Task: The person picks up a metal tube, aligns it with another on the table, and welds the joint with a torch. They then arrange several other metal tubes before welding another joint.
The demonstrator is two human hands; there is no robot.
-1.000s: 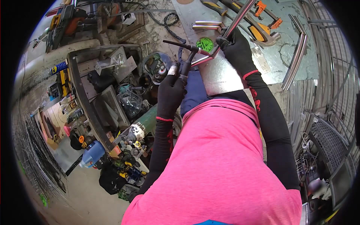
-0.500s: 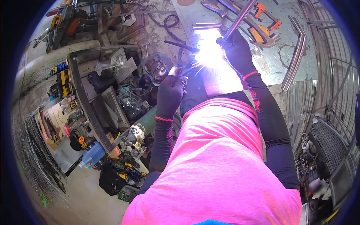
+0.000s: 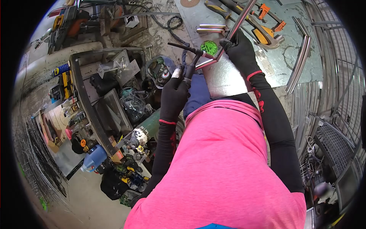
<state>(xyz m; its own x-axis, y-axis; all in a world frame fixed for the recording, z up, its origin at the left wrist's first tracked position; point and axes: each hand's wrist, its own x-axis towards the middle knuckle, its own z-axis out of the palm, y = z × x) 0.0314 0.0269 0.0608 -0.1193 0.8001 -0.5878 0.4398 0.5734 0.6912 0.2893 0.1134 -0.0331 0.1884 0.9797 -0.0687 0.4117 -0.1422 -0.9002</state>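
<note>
My left hand (image 3: pixel 174 95), in a black glove with a white-wrapped finger, is closed around the handle of a TIG welding torch (image 3: pixel 193 64). The torch head lies close to the corner of an angled shiny metal tube (image 3: pixel 243 17). Wrapped round the tube's long part is my gloved right hand (image 3: pixel 241 52). The tube's short part reaches left over the metal sheet (image 3: pixel 227 78) of the worktop. Just behind the corner lies a round green disc (image 3: pixel 209 47). No arc glows at the torch tip.
A hammer (image 3: pixel 268 40), orange clamps (image 3: pixel 272 19) and bent tubes (image 3: pixel 300 57) lie to the right. Short tube pieces (image 3: pixel 211 28) rest behind. At left stands a cluttered metal-framed bin (image 3: pixel 85 101), with a gas cylinder (image 3: pixel 150 124) beside it.
The bright welding arc at the tube's corner has gone out, so the disc and joint show. Both hands stay nearly where they were; the torch still points to the corner.
</note>
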